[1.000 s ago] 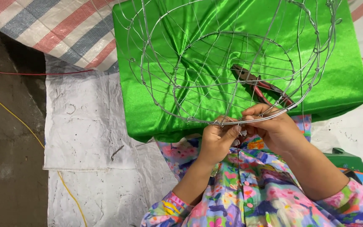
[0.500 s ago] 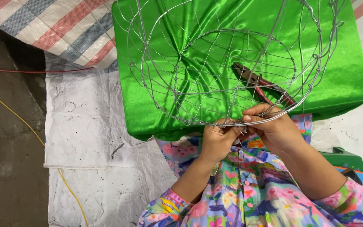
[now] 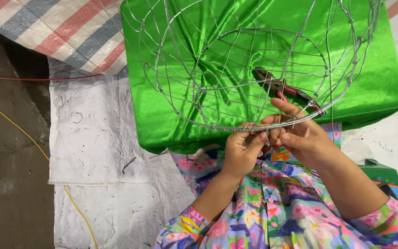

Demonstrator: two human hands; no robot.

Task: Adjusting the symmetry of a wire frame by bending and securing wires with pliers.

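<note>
Because it is only thin wire bent into hoops and ribs, the wire frame (image 3: pixel 254 69) looks light, springy and easily deformed, best held at its thicker rim. It rests over the green satin cloth (image 3: pixel 383 87), its near rim pinched by the left hand (image 3: pixel 242 150) and right hand (image 3: pixel 300 133), fingers closed together, pliers (image 3: pixel 284 90) just beyond.

One wire frame (image 3: pixel 254 69), one pair of pliers (image 3: pixel 284 89), one green cloth (image 3: pixel 374 87), two hands.
</note>
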